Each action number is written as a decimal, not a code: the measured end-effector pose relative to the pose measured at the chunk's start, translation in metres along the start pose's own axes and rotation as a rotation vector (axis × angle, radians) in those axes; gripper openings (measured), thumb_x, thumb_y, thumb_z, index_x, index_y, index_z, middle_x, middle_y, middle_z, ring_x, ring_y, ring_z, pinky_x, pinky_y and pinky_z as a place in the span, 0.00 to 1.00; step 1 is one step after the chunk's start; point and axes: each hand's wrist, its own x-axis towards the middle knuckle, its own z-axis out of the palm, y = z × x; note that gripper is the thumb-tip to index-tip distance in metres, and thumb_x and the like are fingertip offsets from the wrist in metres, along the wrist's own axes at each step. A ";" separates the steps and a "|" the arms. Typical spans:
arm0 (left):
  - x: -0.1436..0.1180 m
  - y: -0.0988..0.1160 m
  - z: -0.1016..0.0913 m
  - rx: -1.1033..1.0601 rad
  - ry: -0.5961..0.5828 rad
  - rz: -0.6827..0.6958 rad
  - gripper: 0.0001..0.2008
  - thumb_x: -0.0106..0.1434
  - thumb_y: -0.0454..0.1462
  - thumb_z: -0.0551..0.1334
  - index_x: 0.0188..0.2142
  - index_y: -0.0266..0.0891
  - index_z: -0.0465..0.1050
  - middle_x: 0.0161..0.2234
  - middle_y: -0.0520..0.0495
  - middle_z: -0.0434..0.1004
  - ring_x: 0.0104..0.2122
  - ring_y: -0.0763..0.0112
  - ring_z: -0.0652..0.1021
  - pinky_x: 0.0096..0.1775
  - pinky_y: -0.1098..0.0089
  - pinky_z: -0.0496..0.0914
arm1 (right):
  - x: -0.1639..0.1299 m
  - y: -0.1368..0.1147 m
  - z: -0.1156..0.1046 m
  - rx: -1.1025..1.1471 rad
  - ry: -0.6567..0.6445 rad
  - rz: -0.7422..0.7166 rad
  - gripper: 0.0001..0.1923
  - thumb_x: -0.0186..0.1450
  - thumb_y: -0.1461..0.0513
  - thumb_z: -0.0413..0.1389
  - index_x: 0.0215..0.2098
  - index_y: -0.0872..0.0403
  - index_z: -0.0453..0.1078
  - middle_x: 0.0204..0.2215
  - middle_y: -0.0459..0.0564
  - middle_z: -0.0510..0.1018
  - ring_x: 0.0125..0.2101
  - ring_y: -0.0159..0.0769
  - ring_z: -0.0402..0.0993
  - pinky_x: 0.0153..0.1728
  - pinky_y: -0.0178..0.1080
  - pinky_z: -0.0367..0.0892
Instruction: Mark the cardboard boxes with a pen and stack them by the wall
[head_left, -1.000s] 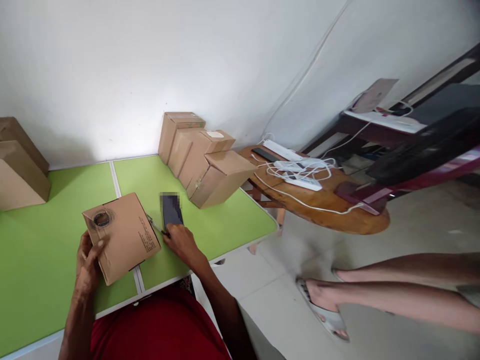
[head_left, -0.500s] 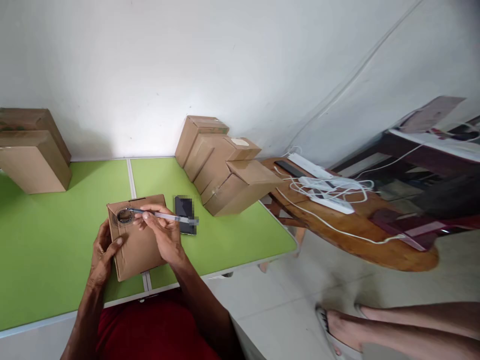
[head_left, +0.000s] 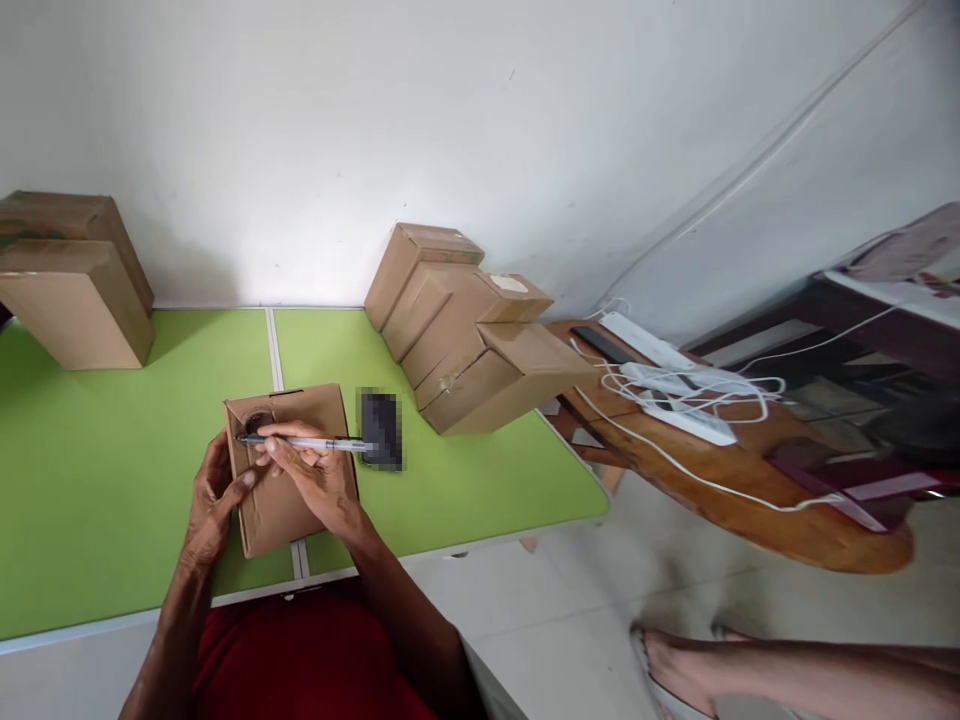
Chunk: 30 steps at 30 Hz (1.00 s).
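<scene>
A small cardboard box (head_left: 281, 505) lies on the green table (head_left: 112, 480) in front of me. My left hand (head_left: 214, 495) grips its left side. My right hand (head_left: 311, 475) rests on top of the box and holds a pen (head_left: 307, 442), lying nearly level, its tip at the box's upper left corner beside a dark round mark. A dark phone (head_left: 381, 428) lies on the table just right of the box.
Several cardboard boxes (head_left: 469, 325) are stacked at the table's back right, two more boxes (head_left: 71, 285) at the back left. A round wooden table (head_left: 750, 480) with white power strips and cables stands to the right. Another person's legs (head_left: 810, 675) cross the floor at bottom right.
My right hand left the spot by the phone, picked up the pen and brought it over the box; the pen tip now sits at the box's upper left corner. My view shifted left.
</scene>
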 end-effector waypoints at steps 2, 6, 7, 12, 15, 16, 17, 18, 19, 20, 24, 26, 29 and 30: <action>0.000 0.001 0.000 -0.002 0.004 -0.001 0.44 0.60 0.54 0.78 0.70 0.41 0.71 0.72 0.32 0.75 0.71 0.41 0.76 0.69 0.49 0.72 | -0.003 0.002 -0.004 0.004 0.010 0.006 0.23 0.72 0.39 0.65 0.46 0.49 0.83 0.36 0.52 0.87 0.35 0.43 0.87 0.34 0.43 0.83; 0.002 0.000 -0.001 -0.005 0.017 -0.006 0.44 0.59 0.56 0.79 0.68 0.41 0.72 0.72 0.33 0.75 0.72 0.40 0.75 0.70 0.49 0.71 | -0.005 0.006 -0.021 -0.016 0.144 0.010 0.22 0.73 0.41 0.65 0.41 0.51 0.78 0.27 0.47 0.83 0.24 0.35 0.79 0.21 0.34 0.70; 0.003 0.000 -0.001 -0.004 0.021 -0.007 0.44 0.58 0.56 0.79 0.68 0.41 0.72 0.72 0.33 0.76 0.72 0.39 0.74 0.70 0.50 0.71 | -0.003 0.006 -0.026 -0.026 0.197 -0.003 0.21 0.73 0.42 0.65 0.39 0.51 0.77 0.26 0.46 0.82 0.22 0.33 0.78 0.20 0.33 0.68; 0.005 0.002 0.000 0.000 0.041 -0.007 0.46 0.55 0.58 0.80 0.68 0.42 0.75 0.70 0.34 0.78 0.70 0.38 0.76 0.67 0.50 0.73 | 0.016 0.002 -0.028 0.056 0.287 -0.090 0.20 0.73 0.43 0.66 0.42 0.50 0.77 0.28 0.45 0.82 0.25 0.32 0.79 0.24 0.32 0.73; 0.005 0.004 0.001 0.002 0.054 -0.014 0.45 0.53 0.58 0.80 0.65 0.43 0.77 0.67 0.35 0.80 0.69 0.37 0.77 0.65 0.50 0.75 | 0.025 0.000 -0.014 0.116 0.157 -0.123 0.21 0.72 0.42 0.67 0.47 0.50 0.79 0.33 0.46 0.84 0.30 0.34 0.83 0.31 0.34 0.80; 0.006 0.004 0.001 0.003 0.062 -0.019 0.43 0.52 0.57 0.81 0.63 0.43 0.78 0.66 0.36 0.81 0.68 0.38 0.78 0.65 0.51 0.75 | 0.026 -0.001 -0.010 0.123 0.111 -0.127 0.21 0.72 0.43 0.67 0.47 0.50 0.79 0.35 0.47 0.84 0.32 0.34 0.85 0.33 0.35 0.81; 0.006 0.005 0.000 0.004 0.073 -0.026 0.42 0.51 0.56 0.81 0.61 0.43 0.79 0.64 0.36 0.82 0.67 0.38 0.78 0.63 0.52 0.76 | 0.027 -0.001 -0.007 0.129 0.068 -0.128 0.20 0.73 0.43 0.67 0.47 0.50 0.80 0.37 0.47 0.85 0.34 0.35 0.86 0.34 0.35 0.82; 0.007 0.004 -0.001 0.003 0.087 -0.035 0.40 0.51 0.55 0.81 0.59 0.43 0.80 0.62 0.37 0.83 0.65 0.39 0.79 0.61 0.53 0.77 | 0.026 -0.002 -0.008 0.135 0.039 -0.128 0.20 0.73 0.43 0.67 0.47 0.50 0.80 0.37 0.48 0.85 0.35 0.35 0.86 0.35 0.35 0.82; 0.008 0.004 -0.002 0.000 0.105 -0.045 0.39 0.50 0.55 0.81 0.58 0.43 0.80 0.60 0.37 0.84 0.63 0.40 0.81 0.59 0.55 0.78 | 0.026 -0.003 -0.011 0.142 0.034 -0.129 0.20 0.74 0.43 0.66 0.47 0.50 0.79 0.37 0.48 0.85 0.35 0.35 0.86 0.34 0.35 0.82; 0.010 0.003 -0.003 -0.007 0.128 -0.055 0.38 0.50 0.54 0.81 0.57 0.43 0.80 0.58 0.38 0.85 0.60 0.42 0.82 0.55 0.57 0.79 | 0.026 -0.005 -0.018 0.148 0.066 -0.135 0.21 0.74 0.42 0.65 0.46 0.50 0.78 0.36 0.47 0.84 0.34 0.35 0.86 0.32 0.35 0.82; 0.016 -0.002 -0.008 -0.056 0.250 -0.084 0.34 0.50 0.54 0.78 0.52 0.42 0.79 0.47 0.45 0.85 0.43 0.55 0.83 0.42 0.64 0.77 | 0.029 -0.012 -0.070 -0.118 0.378 -0.071 0.25 0.79 0.38 0.53 0.48 0.50 0.72 0.38 0.49 0.85 0.31 0.35 0.84 0.25 0.34 0.75; 0.019 -0.002 -0.009 -0.076 0.295 -0.090 0.33 0.48 0.53 0.78 0.50 0.42 0.79 0.45 0.47 0.84 0.40 0.59 0.81 0.40 0.66 0.75 | 0.033 -0.012 -0.094 -0.413 0.403 0.081 0.23 0.82 0.42 0.49 0.48 0.50 0.71 0.40 0.51 0.85 0.30 0.35 0.83 0.25 0.34 0.74; 0.019 0.000 -0.007 -0.091 0.332 -0.092 0.34 0.45 0.52 0.79 0.49 0.42 0.80 0.47 0.47 0.83 0.42 0.60 0.80 0.41 0.67 0.75 | 0.042 0.001 -0.105 -0.680 0.295 0.276 0.13 0.81 0.52 0.59 0.42 0.52 0.73 0.36 0.50 0.85 0.30 0.37 0.82 0.30 0.36 0.74; 0.019 0.000 -0.007 -0.094 0.342 -0.094 0.34 0.45 0.52 0.79 0.49 0.42 0.80 0.47 0.47 0.83 0.42 0.60 0.80 0.41 0.66 0.75 | 0.044 0.007 -0.102 -0.722 0.268 0.313 0.11 0.79 0.56 0.62 0.39 0.52 0.74 0.35 0.51 0.85 0.32 0.39 0.83 0.33 0.37 0.75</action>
